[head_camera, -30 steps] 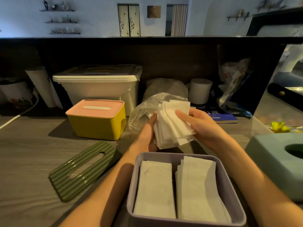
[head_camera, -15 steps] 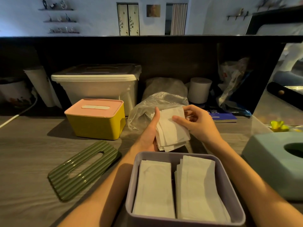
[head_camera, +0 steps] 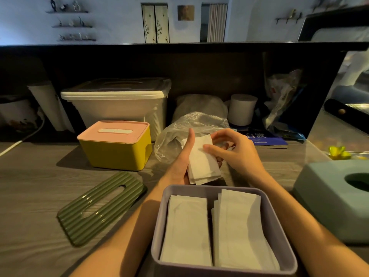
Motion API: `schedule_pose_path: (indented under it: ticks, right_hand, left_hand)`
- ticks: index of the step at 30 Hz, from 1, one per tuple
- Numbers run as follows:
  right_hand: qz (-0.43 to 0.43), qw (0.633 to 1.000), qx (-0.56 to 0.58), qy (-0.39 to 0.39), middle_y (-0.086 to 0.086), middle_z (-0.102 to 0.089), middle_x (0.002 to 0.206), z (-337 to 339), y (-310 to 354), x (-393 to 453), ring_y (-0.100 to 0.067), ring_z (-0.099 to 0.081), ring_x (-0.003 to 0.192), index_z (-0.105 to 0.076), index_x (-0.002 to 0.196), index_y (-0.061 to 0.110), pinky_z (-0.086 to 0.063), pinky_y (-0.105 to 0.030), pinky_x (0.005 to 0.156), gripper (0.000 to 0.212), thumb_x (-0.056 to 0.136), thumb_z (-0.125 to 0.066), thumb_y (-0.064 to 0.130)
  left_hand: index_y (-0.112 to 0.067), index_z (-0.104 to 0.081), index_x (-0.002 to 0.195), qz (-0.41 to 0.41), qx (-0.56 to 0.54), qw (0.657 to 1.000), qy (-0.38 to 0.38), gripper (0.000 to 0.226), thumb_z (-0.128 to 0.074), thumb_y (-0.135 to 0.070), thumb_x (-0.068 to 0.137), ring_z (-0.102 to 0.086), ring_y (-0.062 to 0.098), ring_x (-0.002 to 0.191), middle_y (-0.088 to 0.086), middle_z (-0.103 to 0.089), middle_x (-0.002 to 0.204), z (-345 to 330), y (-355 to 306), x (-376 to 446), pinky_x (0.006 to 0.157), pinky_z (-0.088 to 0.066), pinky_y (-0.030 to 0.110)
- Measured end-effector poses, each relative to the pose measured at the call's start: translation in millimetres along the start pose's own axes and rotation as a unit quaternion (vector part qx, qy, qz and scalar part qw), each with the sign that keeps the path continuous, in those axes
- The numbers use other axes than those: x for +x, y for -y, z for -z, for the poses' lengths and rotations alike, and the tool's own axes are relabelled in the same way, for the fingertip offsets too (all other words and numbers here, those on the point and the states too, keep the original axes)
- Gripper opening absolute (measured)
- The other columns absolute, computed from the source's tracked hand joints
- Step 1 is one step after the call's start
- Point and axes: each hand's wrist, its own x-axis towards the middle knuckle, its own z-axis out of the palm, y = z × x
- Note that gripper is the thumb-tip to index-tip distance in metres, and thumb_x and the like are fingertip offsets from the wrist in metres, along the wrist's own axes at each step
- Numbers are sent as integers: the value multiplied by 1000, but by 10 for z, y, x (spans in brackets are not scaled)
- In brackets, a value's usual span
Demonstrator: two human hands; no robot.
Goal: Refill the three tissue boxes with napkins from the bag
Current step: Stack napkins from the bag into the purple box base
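Observation:
An open purple tissue box (head_camera: 279,226) sits nearest me, with two stacks of white napkins (head_camera: 235,226) inside. Just behind it, my left hand (head_camera: 179,164) holds a small folded stack of napkins (head_camera: 201,162) upright, thumb along its left edge. My right hand (head_camera: 233,152) pinches the stack's right side. The clear plastic bag (head_camera: 173,136) lies behind both hands. A yellow tissue box with a pink lid (head_camera: 117,146) stands to the left. A pale blue tissue box (head_camera: 327,196) rests at the right.
A ribbed green lid (head_camera: 99,206) lies flat on the wooden counter (head_camera: 30,186) at left. A lidded white storage bin (head_camera: 115,104), a paper roll (head_camera: 241,108), a blue book (head_camera: 267,140) and another bag (head_camera: 283,96) line the dark back wall.
The fanned-out napkins have been squared into a tighter, smaller stack and lowered toward the purple box. My right hand has moved from under the stack to its right edge.

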Motion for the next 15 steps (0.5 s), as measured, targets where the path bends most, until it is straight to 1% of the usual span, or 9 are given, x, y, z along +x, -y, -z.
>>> schedule_pose_path:
  ticks: [2,5,7,9,10,11,12,13,15]
  right_hand:
    - [9,1000,-16,24,19,-66,112,68,20,25,2,-65,94,-65,119,34,-54,-13,67,44,80,-81,45]
    - [-13,990,4,141,24,-61,119,151,41,36,8,-64,99,-55,136,40,-57,-15,69,56,85,-79,41]
    - [-30,984,16,176,25,-61,114,193,52,30,1,-66,98,-55,137,40,-57,-15,67,53,89,-77,34]
    - [-33,982,27,183,19,-66,112,225,51,30,-3,-66,102,-59,134,40,-57,-17,69,47,91,-76,29]
    - [-33,983,30,179,17,-68,114,234,36,30,-2,-66,104,-61,132,39,-56,-18,72,44,92,-75,28]
    - [-39,984,34,168,16,-68,115,240,13,24,-1,-65,105,-64,130,36,-53,-18,75,40,92,-74,28]
    - [-50,986,40,152,14,-69,114,239,-10,9,0,-64,104,-66,128,34,-49,-17,77,35,94,-72,26]
    - [-60,988,47,137,13,-69,111,228,-43,-11,-1,-64,102,-67,124,33,-47,-17,77,30,95,-70,25]
    - [-67,989,51,119,11,-71,106,189,-114,-73,-3,-67,98,-68,114,35,-49,-18,75,23,95,-70,24]
  left_hand:
    - [-21,-66,107,10,29,999,14,66,-33,-75,91,-72,20,78,10,-75,88,7,-15,-1,75,-59,31]
    - [-20,-65,114,25,86,995,52,72,-32,-78,86,-71,21,78,11,-75,91,7,-66,-20,70,-58,30]
    - [-20,-60,127,45,131,988,69,79,-42,-79,78,-74,24,85,12,-76,100,44,-96,-27,74,-61,33]
    - [-22,-53,137,36,172,983,57,83,-64,-76,75,-73,27,97,12,-75,110,145,-101,-26,83,-60,37]
    - [-23,-51,138,15,199,979,37,86,-77,-68,70,-72,26,102,10,-74,114,212,-93,-17,84,-59,36]
    - [-23,-51,137,-10,228,974,19,87,-84,-58,65,-71,23,106,7,-72,118,278,-86,-5,85,-58,34]
    - [-22,-53,134,-37,247,968,4,82,-87,-47,63,-68,22,109,6,-69,120,341,-76,9,85,-58,32]
    - [-20,-56,129,-64,256,965,-9,72,-88,-37,66,-67,24,111,7,-67,120,393,-62,20,85,-58,32]
    - [-13,-59,123,-119,264,956,-37,54,-87,-17,76,-67,25,110,10,-66,119,453,-38,19,82,-60,31]
